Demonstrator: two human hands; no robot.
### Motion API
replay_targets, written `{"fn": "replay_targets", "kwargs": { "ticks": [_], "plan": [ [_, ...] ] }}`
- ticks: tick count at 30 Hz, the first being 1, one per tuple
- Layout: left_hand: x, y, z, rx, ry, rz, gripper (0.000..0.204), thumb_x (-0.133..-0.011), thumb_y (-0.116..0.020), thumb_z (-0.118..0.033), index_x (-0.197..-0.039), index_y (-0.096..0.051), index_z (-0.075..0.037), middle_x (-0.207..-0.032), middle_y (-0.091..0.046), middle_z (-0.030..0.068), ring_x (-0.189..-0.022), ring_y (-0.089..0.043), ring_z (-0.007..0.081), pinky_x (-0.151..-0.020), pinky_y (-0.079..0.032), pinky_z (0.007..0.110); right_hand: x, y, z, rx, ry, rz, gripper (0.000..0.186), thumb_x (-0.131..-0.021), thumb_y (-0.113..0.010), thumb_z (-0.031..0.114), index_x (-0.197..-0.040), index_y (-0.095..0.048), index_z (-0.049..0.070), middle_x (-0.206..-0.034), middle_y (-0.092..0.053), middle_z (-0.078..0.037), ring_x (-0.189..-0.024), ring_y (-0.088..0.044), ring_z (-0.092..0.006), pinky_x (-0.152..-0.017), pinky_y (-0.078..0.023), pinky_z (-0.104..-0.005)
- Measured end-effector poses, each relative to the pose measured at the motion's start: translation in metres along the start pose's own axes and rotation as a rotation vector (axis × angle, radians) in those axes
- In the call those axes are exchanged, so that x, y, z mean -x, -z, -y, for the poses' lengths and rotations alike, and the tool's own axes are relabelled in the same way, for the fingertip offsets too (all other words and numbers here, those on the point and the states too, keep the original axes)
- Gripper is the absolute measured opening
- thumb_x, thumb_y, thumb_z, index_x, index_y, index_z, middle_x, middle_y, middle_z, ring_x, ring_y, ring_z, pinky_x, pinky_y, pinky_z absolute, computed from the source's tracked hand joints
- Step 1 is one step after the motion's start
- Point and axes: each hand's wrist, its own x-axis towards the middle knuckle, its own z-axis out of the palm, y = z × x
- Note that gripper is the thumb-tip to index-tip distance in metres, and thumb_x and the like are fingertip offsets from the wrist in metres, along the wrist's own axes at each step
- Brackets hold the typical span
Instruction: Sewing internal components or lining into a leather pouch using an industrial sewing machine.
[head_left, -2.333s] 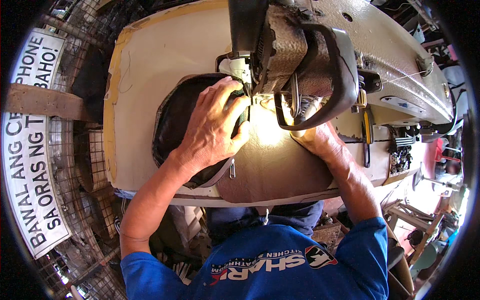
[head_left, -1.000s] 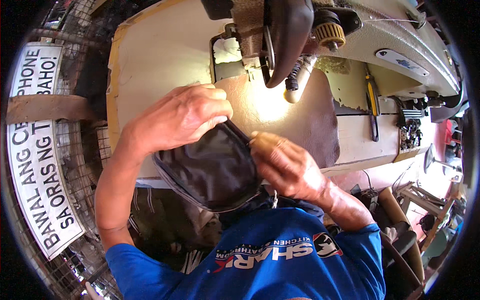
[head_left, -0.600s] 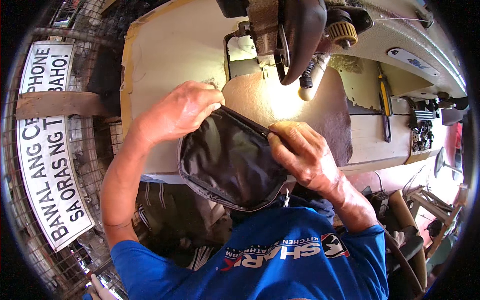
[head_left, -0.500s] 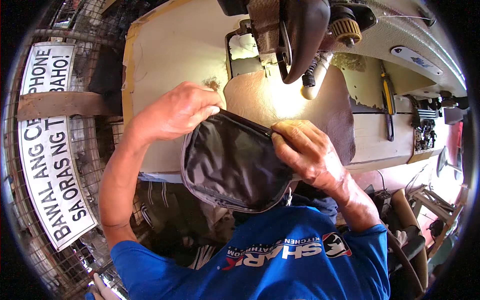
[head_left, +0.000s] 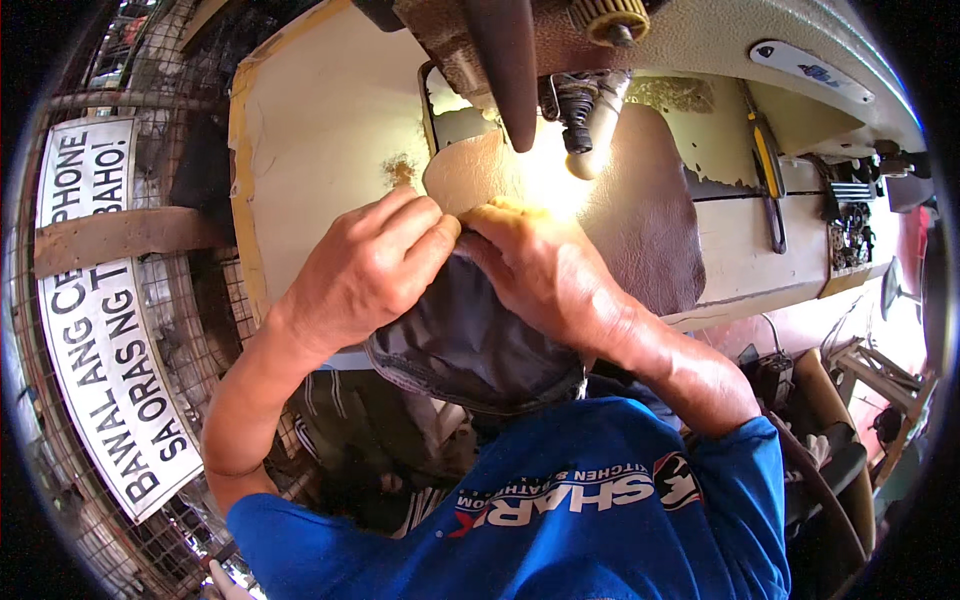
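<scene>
A dark pouch with a shiny lining point(head_left: 470, 350) hangs over the table's front edge, partly covered by my hands and forearms. My left hand point(head_left: 370, 255) pinches its upper edge, with fingers curled. My right hand point(head_left: 540, 275) is closed on the same edge just beside the left, their fingertips close together. Beyond them a brown leather piece point(head_left: 648, 235) lies on the table under the lit sewing machine head point(head_left: 450, 40), whose small lamp point(head_left: 588, 160) shines just past my fingers.
The pale tabletop point(head_left: 310, 160) has a taped left edge. A yellow-and-black tool point(head_left: 765, 150) lies right of the leather, near small metal fittings point(head_left: 850, 230). A wire mesh with a white sign point(head_left: 110, 390) and a wooden strip point(head_left: 120, 240) stands at the left; assorted objects crowd the lower right.
The pouch has come off the machine bed toward me. Over the last half second my right hand has moved left along the edge to join my left, covering more of the pouch.
</scene>
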Motion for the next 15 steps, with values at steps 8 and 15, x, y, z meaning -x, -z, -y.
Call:
{"fn": "replay_targets", "kwargs": {
  "ticks": [8, 15],
  "plan": [
    [0.01, -0.025, -0.004, 0.058, 0.095, -0.25, 0.03, -0.072, -0.074, 0.011, -0.1, -0.066, 0.007, -0.089, -0.064, 0.0136, -0.078, -0.064, 0.0316, -0.07, -0.056, 0.039, -0.001, -0.007, -0.001, -0.065, -0.075, -0.115, 0.013, -0.085, -0.072, 0.015, -0.083, -0.066, 0.004, -0.077, -0.064, -0.018, -0.076, -0.066, -0.0401, -0.068, -0.052, -0.0474],
    [0.018, -0.003, 0.0, 0.474, 0.491, -0.012, 0.03, -0.083, -0.07, 0.011, -0.112, -0.067, 0.004, -0.094, -0.067, 0.0132, -0.085, -0.068, 0.0221, -0.076, -0.054, 0.032, 0.005, -0.009, -0.001, -0.055, -0.079, -0.116, 0.013, -0.083, -0.074, 0.015, -0.087, -0.067, 0.005, -0.08, -0.065, -0.016, -0.076, -0.065, -0.0395, -0.068, -0.052, -0.0475]
  ]
}}
